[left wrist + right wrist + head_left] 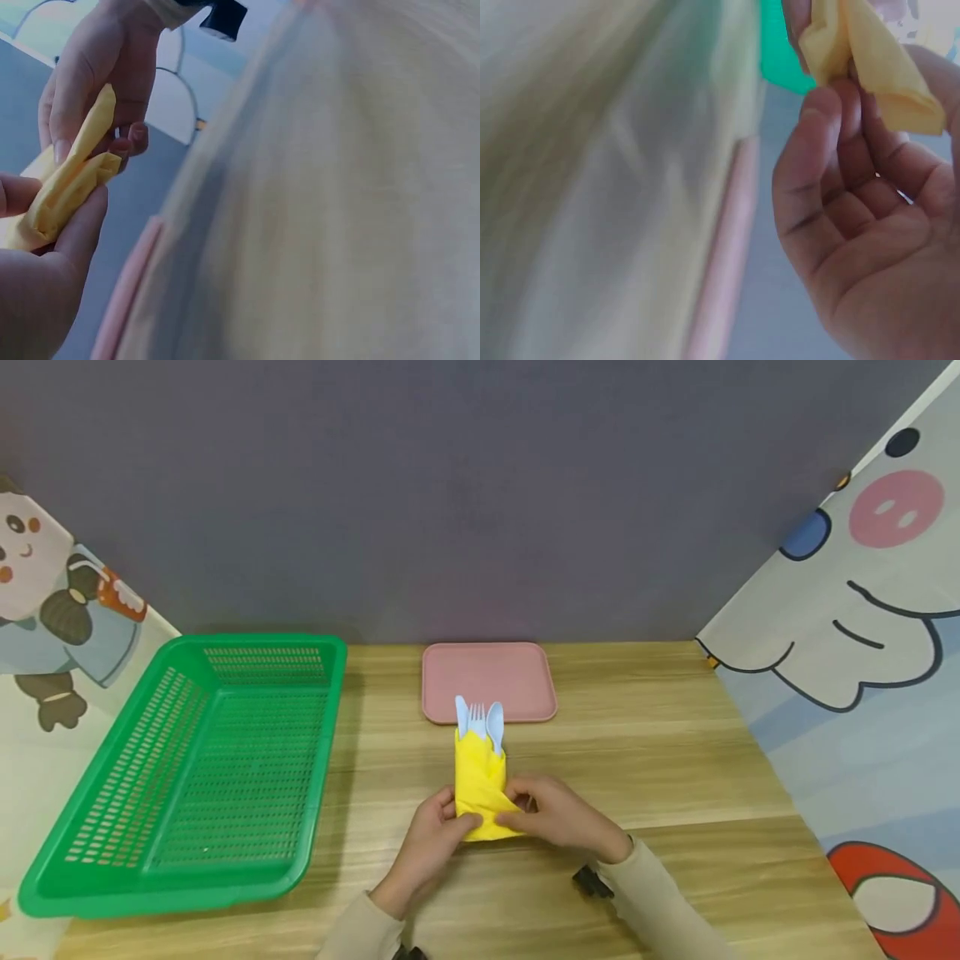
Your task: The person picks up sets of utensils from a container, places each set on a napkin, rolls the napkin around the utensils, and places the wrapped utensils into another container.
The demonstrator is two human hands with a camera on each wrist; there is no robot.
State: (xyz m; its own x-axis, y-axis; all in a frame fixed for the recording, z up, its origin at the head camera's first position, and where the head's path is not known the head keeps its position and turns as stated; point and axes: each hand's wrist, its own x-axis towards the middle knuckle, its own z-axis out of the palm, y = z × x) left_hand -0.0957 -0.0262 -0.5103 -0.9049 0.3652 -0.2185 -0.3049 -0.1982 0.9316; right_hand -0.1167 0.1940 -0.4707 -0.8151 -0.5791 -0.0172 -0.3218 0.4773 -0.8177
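A yellow napkin (480,785) is wrapped around a pale blue knife (462,717), fork (477,720) and spoon (495,723), whose upper ends stick out at the top. My left hand (435,831) grips the bundle's left side, thumb in front. On the other side my right hand (558,814) pinches a loose flap of the napkin at the lower right. In the left wrist view the folded napkin (67,187) sits between both hands. The right wrist view shows the napkin's edge (900,90) above the curled fingers of my right hand (877,225). The cutlery handles are hidden inside the cloth.
A pink tray (487,681) lies on the wooden table (637,735) just behind the bundle. To the left stands a green plastic basket (240,777) with slotted walls. A grey panel (450,502) rises along the table's back edge, with cartoon-printed walls at both sides.
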